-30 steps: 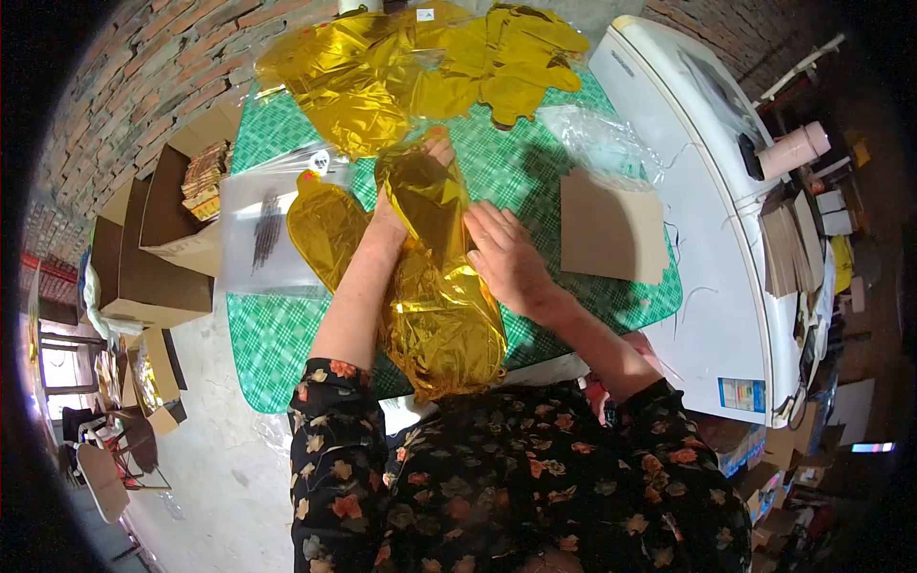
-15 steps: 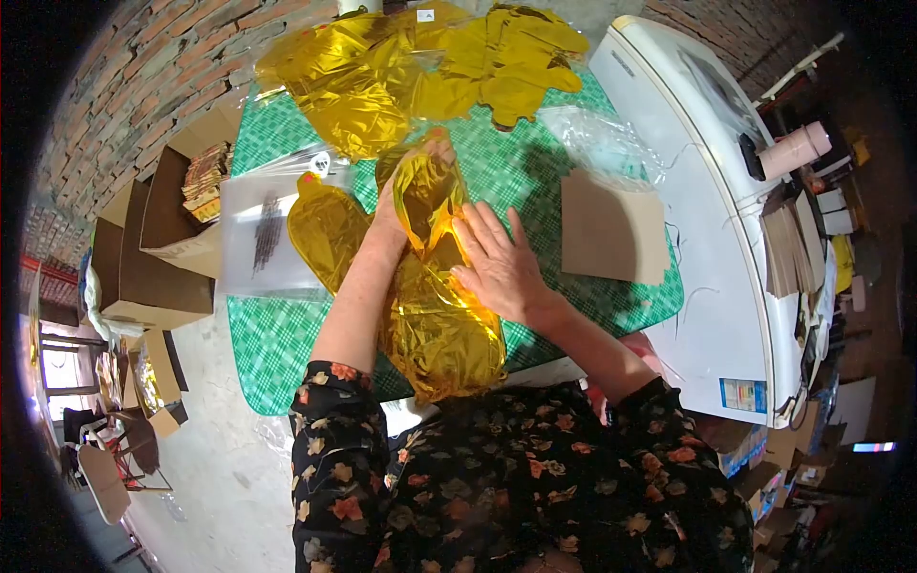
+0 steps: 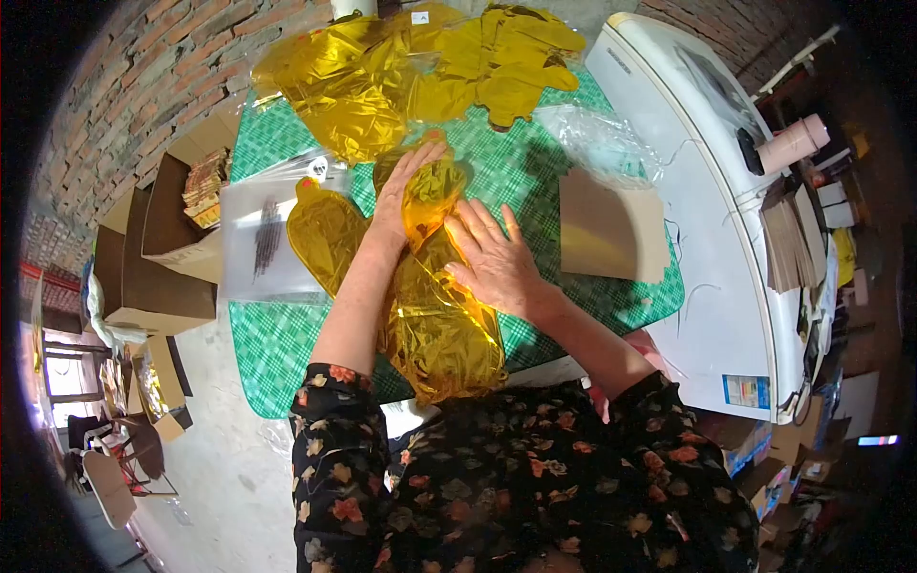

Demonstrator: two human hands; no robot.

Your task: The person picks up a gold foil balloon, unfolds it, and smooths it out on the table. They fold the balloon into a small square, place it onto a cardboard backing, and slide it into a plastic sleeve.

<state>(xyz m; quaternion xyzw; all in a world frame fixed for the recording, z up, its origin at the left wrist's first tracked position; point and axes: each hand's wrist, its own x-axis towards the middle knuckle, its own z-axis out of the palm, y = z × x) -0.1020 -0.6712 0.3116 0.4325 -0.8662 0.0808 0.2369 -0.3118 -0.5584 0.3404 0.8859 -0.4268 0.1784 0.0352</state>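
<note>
A gold foil balloon [image 3: 444, 329] lies flat and creased on the green checked table [image 3: 272, 358], its lower end near the person's body. My left hand [image 3: 406, 191] rests along the foil's upper left part, fingers stretched out and pointing up. On the right edge of the same foil lies my right hand [image 3: 497, 258], palm down with its fingers spread. Neither hand grips anything. A rounded gold lobe [image 3: 325, 234] with a red tip sticks out left of my left forearm.
More gold foil pieces [image 3: 358, 86] cover the table's far side. Clear plastic bags [image 3: 272, 229] lie at the left, beside open cardboard boxes [image 3: 181, 215]. A cardboard sheet [image 3: 614, 229] is at the right, near a white fridge [image 3: 707, 210].
My left hand's fingers have straightened and now lie over the foil. The upper flap of foil, raised before, is flatter. My right hand has hardly moved.
</note>
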